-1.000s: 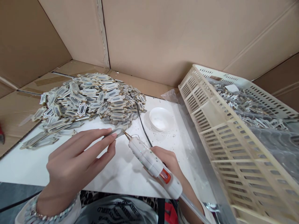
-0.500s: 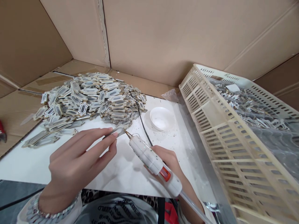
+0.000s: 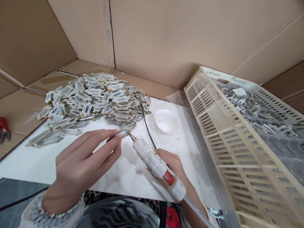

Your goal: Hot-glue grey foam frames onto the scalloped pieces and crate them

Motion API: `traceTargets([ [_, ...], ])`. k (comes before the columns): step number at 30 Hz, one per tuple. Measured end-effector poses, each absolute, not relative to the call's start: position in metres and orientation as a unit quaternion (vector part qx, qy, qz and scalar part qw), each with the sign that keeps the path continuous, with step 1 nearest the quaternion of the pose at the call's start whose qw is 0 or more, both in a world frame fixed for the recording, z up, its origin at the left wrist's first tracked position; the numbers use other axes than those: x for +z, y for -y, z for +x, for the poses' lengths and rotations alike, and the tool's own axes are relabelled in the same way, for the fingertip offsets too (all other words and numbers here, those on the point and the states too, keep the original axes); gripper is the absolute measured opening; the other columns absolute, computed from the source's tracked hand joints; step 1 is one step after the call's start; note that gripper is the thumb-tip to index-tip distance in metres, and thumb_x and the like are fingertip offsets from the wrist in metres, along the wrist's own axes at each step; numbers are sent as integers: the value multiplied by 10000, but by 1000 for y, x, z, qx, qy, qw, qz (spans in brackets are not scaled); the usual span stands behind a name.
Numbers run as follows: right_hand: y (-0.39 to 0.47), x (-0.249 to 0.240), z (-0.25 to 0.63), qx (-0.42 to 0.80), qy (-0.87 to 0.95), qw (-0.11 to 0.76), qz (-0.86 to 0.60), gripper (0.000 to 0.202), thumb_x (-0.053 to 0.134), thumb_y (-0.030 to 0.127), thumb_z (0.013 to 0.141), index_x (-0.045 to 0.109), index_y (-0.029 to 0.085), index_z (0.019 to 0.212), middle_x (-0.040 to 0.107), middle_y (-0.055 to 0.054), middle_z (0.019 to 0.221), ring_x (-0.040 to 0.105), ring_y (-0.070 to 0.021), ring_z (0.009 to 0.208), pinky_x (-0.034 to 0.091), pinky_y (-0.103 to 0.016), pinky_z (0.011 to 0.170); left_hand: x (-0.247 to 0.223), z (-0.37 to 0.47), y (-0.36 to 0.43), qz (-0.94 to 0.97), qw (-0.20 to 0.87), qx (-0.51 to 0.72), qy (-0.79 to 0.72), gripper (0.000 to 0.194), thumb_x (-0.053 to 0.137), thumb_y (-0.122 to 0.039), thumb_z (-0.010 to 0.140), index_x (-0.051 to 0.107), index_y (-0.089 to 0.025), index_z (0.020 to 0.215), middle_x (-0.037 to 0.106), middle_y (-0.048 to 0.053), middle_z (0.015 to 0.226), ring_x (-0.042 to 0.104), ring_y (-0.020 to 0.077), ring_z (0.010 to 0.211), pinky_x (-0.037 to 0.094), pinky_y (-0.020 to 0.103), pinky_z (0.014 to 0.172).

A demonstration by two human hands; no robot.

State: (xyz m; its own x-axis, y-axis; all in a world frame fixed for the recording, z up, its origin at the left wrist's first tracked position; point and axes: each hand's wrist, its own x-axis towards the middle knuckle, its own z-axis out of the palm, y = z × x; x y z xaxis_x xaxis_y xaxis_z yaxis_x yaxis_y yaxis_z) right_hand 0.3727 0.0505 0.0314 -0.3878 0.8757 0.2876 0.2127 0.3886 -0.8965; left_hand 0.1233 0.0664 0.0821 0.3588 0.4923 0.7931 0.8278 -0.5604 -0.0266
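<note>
Between the thumb and fingers of my left hand [image 3: 87,158] is a small frame-shaped plate [image 3: 123,132] with a greyish centre. My right hand [image 3: 169,160] is wrapped round a white hot glue gun [image 3: 152,160], partly hidden behind its body. The gun's metal nozzle [image 3: 131,136] is at the right end of the plate; whether it touches cannot be made out. A clear glue stick [image 3: 197,209] runs out of the gun's back. Beyond my hands lies a large heap of similar plates [image 3: 95,98], some showing a dark and white ornamental border.
A small white bowl [image 3: 166,121] stands right of the heap. On the right, a cream plastic crate [image 3: 220,139] holds metal pieces [image 3: 256,110] and clear plastic layers. A black cable [image 3: 148,129] crosses the white board [image 3: 30,164]. Red-handled pliers [image 3: 4,129] lie far left. Cardboard walls [image 3: 154,38] enclose the back.
The whole view has shifted slightly to the right. My hands, the plate and the glue gun keep nearly the same pose, with the nozzle still at the plate's end.
</note>
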Motion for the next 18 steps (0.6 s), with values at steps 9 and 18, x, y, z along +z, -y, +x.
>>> traceTargets([
  [9, -50, 35, 372, 403, 725, 386, -403, 153, 631, 55, 795, 654, 204, 774, 668, 1, 790, 585, -128, 656, 449, -241, 597, 81, 122, -66, -792, 215, -390, 418, 205, 725, -96, 826, 697, -252, 956, 772, 24, 926, 731, 194, 789, 597, 301, 802],
  [18, -49, 32, 372, 377, 731, 388, -415, 176, 629, 34, 782, 632, 206, 743, 649, 14, 754, 566, -114, 619, 446, -222, 576, 81, 121, -68, -792, 227, -388, 414, 232, 742, -62, 811, 681, -207, 982, 768, 55, 899, 724, 209, 750, 606, 348, 706],
])
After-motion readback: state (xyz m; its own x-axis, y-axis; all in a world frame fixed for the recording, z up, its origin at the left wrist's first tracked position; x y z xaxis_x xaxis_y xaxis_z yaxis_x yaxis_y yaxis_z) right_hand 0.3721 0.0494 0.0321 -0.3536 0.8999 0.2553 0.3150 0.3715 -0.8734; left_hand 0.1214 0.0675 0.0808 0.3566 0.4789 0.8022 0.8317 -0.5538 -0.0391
